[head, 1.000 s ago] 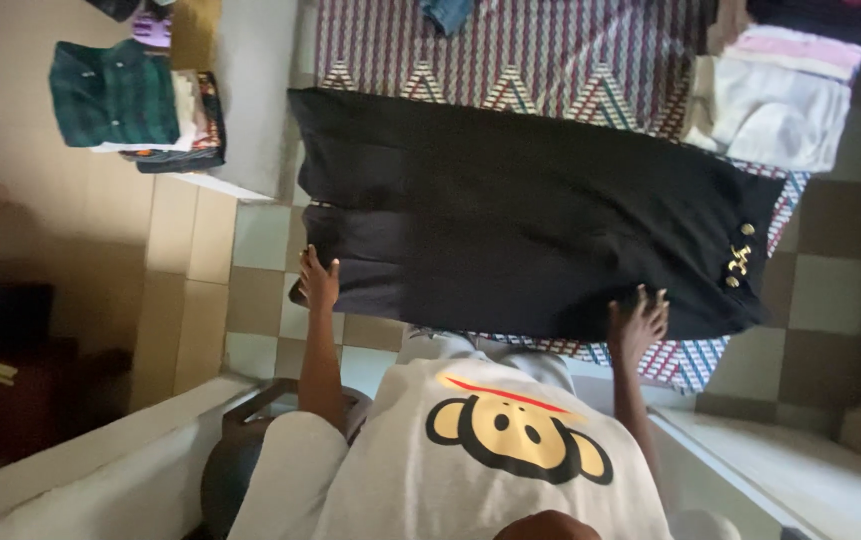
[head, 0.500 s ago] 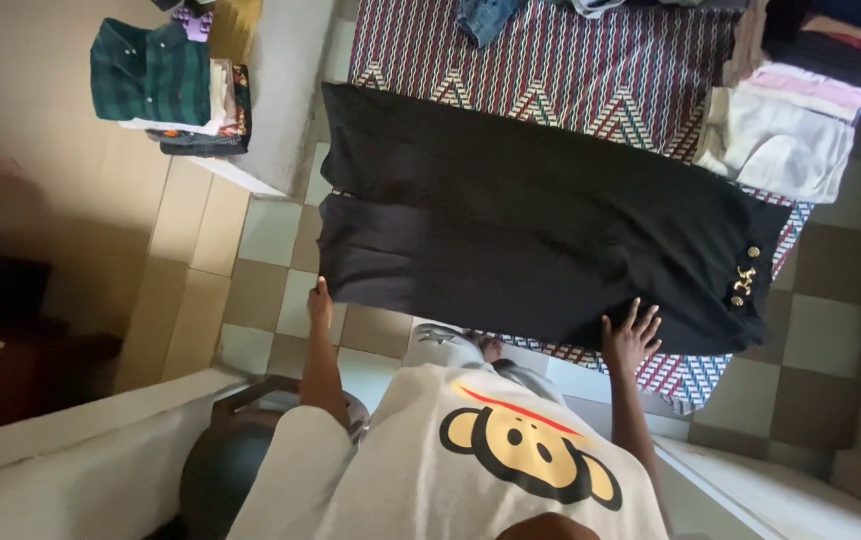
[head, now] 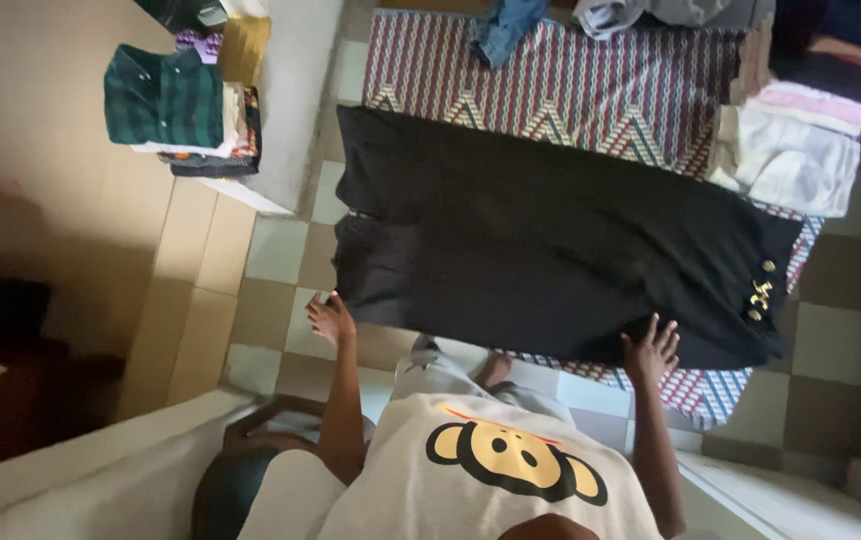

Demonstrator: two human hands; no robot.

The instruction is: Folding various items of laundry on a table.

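On floor: patterned mat (head: 590, 85), black garment (head: 550, 240) spread flat across it, one end over tiles. Left hand (head: 331, 318) at garment's lower corner, grip unclear. Right hand (head: 651, 350) flat on near edge, fingers spread. Gold buttons (head: 760, 292) near right end.

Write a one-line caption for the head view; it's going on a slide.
Both hands, left hand and right hand, rest on the near edge of black trousers spread over a patterned mat.

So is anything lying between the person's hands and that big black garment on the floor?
Nothing visible. The right hand lies spread on the near edge of the black garment, and the left hand is at its near corner, with only bare floor tiles beside it.
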